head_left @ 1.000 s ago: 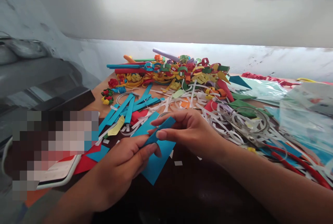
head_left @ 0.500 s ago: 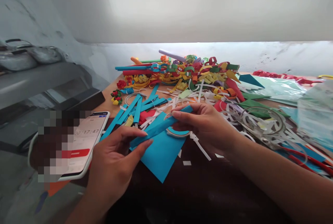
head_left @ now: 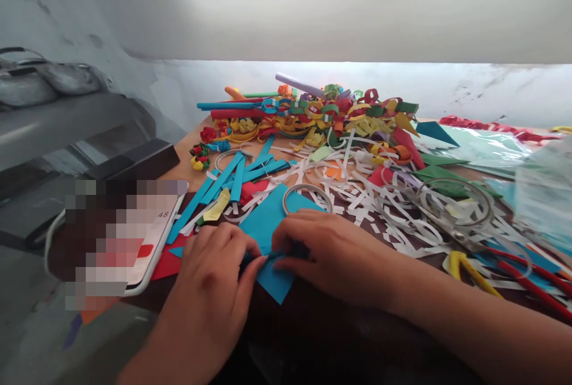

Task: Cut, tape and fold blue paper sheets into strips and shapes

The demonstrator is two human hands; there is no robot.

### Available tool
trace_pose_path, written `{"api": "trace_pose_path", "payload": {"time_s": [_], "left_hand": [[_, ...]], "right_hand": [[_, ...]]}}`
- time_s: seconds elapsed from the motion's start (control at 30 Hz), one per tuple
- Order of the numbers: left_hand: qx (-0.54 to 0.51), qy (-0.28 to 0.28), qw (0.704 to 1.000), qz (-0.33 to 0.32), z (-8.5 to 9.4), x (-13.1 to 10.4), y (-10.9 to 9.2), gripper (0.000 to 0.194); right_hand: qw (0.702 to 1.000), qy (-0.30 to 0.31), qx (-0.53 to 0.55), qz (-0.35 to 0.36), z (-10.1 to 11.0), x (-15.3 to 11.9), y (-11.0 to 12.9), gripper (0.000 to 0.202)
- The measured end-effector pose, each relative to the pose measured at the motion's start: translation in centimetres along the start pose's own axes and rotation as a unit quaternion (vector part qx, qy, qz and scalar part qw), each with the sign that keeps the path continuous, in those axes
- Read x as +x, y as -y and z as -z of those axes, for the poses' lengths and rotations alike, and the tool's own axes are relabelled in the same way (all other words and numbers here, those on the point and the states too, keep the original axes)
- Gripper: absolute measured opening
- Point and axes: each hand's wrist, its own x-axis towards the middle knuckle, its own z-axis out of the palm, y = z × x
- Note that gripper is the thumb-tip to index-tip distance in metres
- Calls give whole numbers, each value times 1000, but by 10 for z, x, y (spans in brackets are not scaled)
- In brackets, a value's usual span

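Low over the table, my left hand [head_left: 218,275] and my right hand [head_left: 324,251] pinch a folded strip of blue paper [head_left: 269,255] between thumbs and fingers. Most of the strip is hidden by the hands. Beneath it lies a flat blue paper sheet [head_left: 261,221], one corner pointing towards me. A roll of clear tape [head_left: 285,199] rests on the sheet, just beyond my right hand. Further off to the left is a pile of folded blue paper strips [head_left: 223,179].
A phone [head_left: 163,236] with a running timer lies at the left. White paper scraps [head_left: 357,200] spread behind my right hand. Scissors with red handles [head_left: 531,281] and a yellow handle [head_left: 473,275] lie at the right. Colourful paper chains [head_left: 313,111] are heaped at the back.
Both hands have come down and closer together with the blue strip, from raised above the sheet to low over it. The tape roll and the yellow handle now show more fully.
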Motion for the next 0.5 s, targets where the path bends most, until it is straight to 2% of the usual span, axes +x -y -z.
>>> {"api": "trace_pose_path", "payload": {"time_s": [0.07,0.2,0.33,0.5], "left_hand": [[6,20,1000,-5,2,-1,2,18],[22,35,999,-22,5,-1,6,17],[47,8,998,-29,4,-3,10,14],[77,-43,995,-54,0,-8,14,4]], "right_hand": [[1000,-10,-3,-16,-3,1,1,15],[999,-28,-40,15,-8,2,0,10],[987,-50,-125,83,-13,-3,0,9],[950,-98,-235,179,-19,-11,10,26]]}}
